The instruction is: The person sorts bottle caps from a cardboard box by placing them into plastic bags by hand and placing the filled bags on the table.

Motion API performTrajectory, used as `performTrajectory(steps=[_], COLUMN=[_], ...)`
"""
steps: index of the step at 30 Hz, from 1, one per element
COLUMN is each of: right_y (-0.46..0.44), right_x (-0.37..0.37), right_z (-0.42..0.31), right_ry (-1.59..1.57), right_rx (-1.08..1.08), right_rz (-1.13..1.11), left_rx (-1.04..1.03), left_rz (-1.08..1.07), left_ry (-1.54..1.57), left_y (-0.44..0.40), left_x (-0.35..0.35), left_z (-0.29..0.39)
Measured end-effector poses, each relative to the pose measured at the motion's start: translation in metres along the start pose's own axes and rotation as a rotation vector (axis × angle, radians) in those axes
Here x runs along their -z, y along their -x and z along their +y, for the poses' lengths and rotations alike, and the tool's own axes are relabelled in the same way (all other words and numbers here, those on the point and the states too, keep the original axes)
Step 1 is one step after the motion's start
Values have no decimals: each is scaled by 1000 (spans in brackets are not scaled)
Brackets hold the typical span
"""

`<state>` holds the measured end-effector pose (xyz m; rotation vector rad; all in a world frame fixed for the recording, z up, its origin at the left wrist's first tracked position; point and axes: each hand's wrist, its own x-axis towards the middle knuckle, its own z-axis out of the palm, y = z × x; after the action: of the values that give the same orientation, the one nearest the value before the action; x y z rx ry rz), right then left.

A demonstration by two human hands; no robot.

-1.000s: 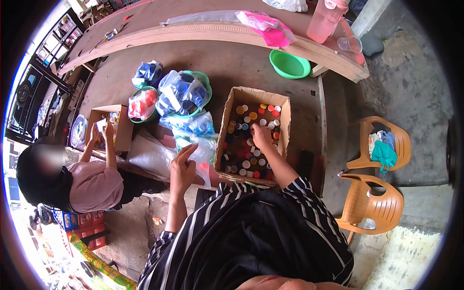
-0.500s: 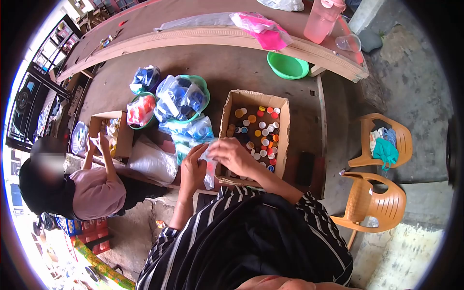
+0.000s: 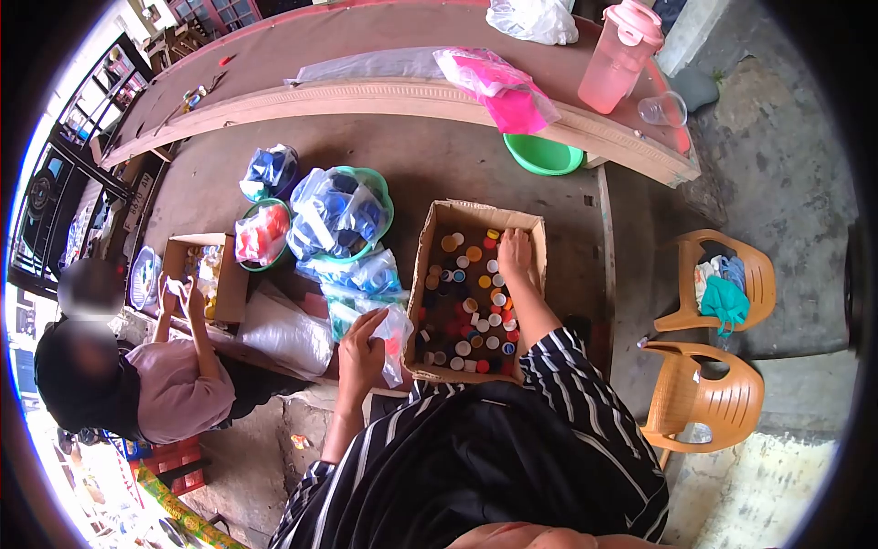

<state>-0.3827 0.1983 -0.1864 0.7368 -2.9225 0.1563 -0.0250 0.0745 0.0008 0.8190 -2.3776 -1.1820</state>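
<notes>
A cardboard box [image 3: 420, 297] in front of me holds many loose bottle caps [image 3: 474, 253], white, orange, red, yellow and blue. My right hand [image 3: 515, 256] is down inside it near the far right corner, fingers bent among the caps. Its fingertips are hidden, so what they grip does not show. My left hand [image 3: 359, 354] is beside the box's near left side, its fingers closed on the edge of a clear plastic bag [image 3: 394, 340]. Something red shows through the bag.
Left of the box are a green basin [image 3: 388, 215] piled with bagged blue caps, a smaller bowl of bagged red ones [image 3: 263, 233] and clear plastic sheets [image 3: 283, 334]. A co-worker [image 3: 178, 380] handles something white by another box [image 3: 233, 284]. Orange chairs [image 3: 704, 393] stand right.
My right hand has left the plastic bag and reached forward and right into the box of caps. My left hand stays with the bag. The view has tilted slightly.
</notes>
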Motion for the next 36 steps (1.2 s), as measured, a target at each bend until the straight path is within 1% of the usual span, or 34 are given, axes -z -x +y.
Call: performTrajectory(steps=[1,4,8,9,12,13,16,19,22,23,24,26,29,32,33,34,36], right_y=[-1,6,23,29,38,41,44,41,21,15,14,-4,-14,-12,-11,-15,-21], right_x=[-2,-5,15,18,23,22,17,13,8,15,12,9,11,17,16,17,17], right_z=[-1,-5,-13,-14,-16,-17,-16,-8,3,7,9,14,8,4,3,5,11], right_ry=[18,-16,-284,-373,-526,-595,-726,-757,-735,-577,-442,-280,-241,-216,-211,-384,-723], right_rx=[-12,4,7,17,82,92,132,100,-97,-119,-113,-232,-267,-212,-150,-54,129], right_rz=[-8,-20,-37,22,23,54,41,-68,-130,-124,49,-168,-221,-181,-61,-89,-158], left_rx=[-56,-23,-40,-32,-56,-71,-73,-44,-130,-128,-126,-127,-133,-144,-162,-179,-148], left_rz=[22,-6,-13,-19,-19,-15,-38,-65,-25,-23,-21,-18,-12,8,20,30,13], left_ry=[-13,-16,-33,-33,-47,-54,-76,-61,-77,-75,-72,-75,-78,-76,-84,-91,-75], left_y=[-2,-7,-15,-16,-20,-20,-22,-21,-19,-18,-17,-15,-12,-7,-5,-4,-2], left_x=[-3,-4,-8,-9,-12,-13,-13,-12,-14,-14,-13,-12,-10,-8,-9,-9,-8], left_z=[-4,-3,-6,-5,-7,-8,-4,-1,-9,-9,-8,-7,-6,-7,-9,-10,-9])
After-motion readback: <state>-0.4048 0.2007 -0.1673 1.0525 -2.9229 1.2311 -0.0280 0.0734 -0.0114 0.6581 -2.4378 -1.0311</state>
